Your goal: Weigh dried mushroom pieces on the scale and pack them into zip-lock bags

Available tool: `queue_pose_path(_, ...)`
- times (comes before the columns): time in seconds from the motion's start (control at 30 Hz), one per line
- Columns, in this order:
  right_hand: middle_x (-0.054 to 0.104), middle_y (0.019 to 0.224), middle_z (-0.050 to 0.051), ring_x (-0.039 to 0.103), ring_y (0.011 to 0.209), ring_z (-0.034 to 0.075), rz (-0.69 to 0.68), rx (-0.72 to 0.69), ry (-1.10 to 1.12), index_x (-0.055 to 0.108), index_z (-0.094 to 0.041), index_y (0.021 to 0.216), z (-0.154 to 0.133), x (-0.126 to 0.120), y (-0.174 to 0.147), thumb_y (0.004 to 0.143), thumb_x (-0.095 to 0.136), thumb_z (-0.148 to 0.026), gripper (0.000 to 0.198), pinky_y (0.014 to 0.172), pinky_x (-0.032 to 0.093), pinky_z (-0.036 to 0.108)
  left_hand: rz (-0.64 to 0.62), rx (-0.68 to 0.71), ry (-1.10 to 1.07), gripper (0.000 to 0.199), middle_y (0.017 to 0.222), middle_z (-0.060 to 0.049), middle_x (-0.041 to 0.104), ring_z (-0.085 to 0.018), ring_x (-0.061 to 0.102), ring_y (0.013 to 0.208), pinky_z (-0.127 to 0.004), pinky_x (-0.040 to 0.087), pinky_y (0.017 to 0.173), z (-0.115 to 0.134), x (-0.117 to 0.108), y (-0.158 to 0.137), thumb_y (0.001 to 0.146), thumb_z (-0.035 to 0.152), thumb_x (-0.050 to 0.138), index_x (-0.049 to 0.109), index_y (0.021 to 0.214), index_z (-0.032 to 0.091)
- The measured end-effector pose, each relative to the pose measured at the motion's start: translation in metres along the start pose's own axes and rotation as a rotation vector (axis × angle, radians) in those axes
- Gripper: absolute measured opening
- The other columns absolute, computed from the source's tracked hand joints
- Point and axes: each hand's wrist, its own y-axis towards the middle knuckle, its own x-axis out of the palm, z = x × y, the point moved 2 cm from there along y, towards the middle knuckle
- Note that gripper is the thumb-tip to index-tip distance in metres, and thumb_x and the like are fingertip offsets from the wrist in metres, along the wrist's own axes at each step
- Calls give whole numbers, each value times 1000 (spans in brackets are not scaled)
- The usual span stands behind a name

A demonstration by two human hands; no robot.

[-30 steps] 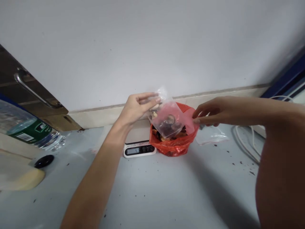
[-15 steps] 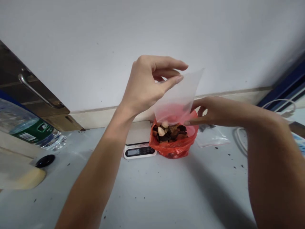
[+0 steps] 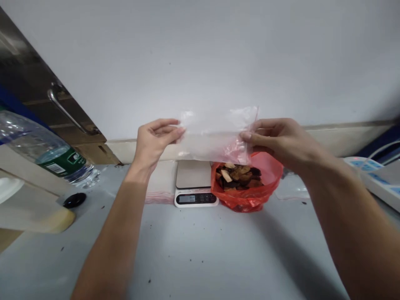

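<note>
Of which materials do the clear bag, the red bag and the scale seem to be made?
Clear bag: likely plastic film, translucent with glossy highlights.
Red bag: likely thin plastic, shiny and crinkled.
Scale: smooth white casing, probably plastic; greyish, dull-sheened plate, perhaps metal.

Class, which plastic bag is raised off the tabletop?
The clear bag held before the wall; the red bag and the other clear bags rest on the tabletop.

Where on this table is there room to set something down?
The widest patch of table lies before the scale and red bag, between the arms; only dark specks show there. Nearer the wall, plastic bags, scale and red bag crowd together.
</note>
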Motion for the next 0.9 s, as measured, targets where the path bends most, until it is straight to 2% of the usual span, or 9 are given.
queue_pose_path(0.1, 72, 70, 4, 67, 63, 18, 135, -84, -9, 78, -18, 83, -5, 27, 1, 76, 81, -46, 29, 60, 56, 32, -49, -98, 142, 32, 67, -3, 74, -18, 71, 67, -30, 61, 69, -12, -34, -2, 62, 36, 95, 80, 84, 18)
queue_pose_path(0.17, 76, 78, 5, 70, 68, 19, 194, -177, -73, 80, -17, 94, -12, 52, 4, 84, 75, -38, 24, 65, 57, 32, -69, -189, 259, 23, 66, -4, 74, -19, 71, 67, -30, 60, 70, -19, -59, 0, 68, 33, 90, 80, 81, 18)
queue_pose_path(0.23, 79, 89, 7, 72, 75, 19, 174, -330, -214, 80, -18, 102, -22, 83, 7, 92, 68, -32, 21, 70, 57, 32, -86, -313, 352, 16, 66, -5, 74, -19, 71, 66, -28, 59, 69, -30, -85, 1, 77, 34, 83, 78, 77, 19)
queue_pose_path(0.33, 79, 98, 11, 71, 81, 21, -48, -557, -595, 80, -17, 103, -39, 142, 10, 100, 57, -22, 23, 69, 50, 32, -84, -495, 430, 27, 61, -6, 72, -19, 70, 60, -27, 56, 62, -49, -121, -1, 82, 42, 77, 72, 66, 21)
queue_pose_path(0.47, 78, 106, 16, 73, 92, 25, -533, -617, -978, 79, -15, 107, -48, 211, 3, 99, 51, -7, 30, 64, 45, 30, -152, -611, 422, 35, 57, -6, 70, -23, 72, 57, -29, 55, 56, -72, -148, -13, 80, 53, 76, 67, 65, 24)
queue_pose_path(0.57, 78, 103, 16, 76, 91, 25, -761, -581, -1037, 80, -15, 105, -39, 237, -7, 101, 50, -8, 31, 67, 49, 30, -231, -624, 438, 33, 55, -6, 70, -25, 71, 57, -31, 55, 56, -81, -153, -19, 78, 54, 75, 66, 65, 24)
queue_pose_path(0.67, 78, 99, 17, 77, 87, 26, -792, -561, -1041, 81, -15, 105, -24, 245, -14, 102, 51, -12, 30, 67, 53, 31, -259, -506, 492, 17, 57, 0, 67, -21, 68, 62, -28, 54, 62, -84, -147, -16, 71, 39, 79, 69, 70, 25)
queue_pose_path(0.77, 77, 101, 19, 76, 92, 28, -769, -544, -1030, 79, -14, 111, -12, 246, -19, 100, 49, -8, 32, 71, 57, 33, -349, -372, 515, 9, 78, -1, 75, -20, 70, 82, -29, 55, 80, -86, -129, -10, 73, 26, 74, 76, 82, 24)
queue_pose_path(0.9, 74, 112, 22, 75, 105, 29, -766, -501, -1057, 72, -10, 127, -9, 246, -26, 103, 42, -8, 38, 80, 61, 37, -555, -332, 575, 34, 118, -7, 75, -21, 69, 102, -31, 53, 94, -93, -101, -13, 79, 22, 70, 81, 111, 24)
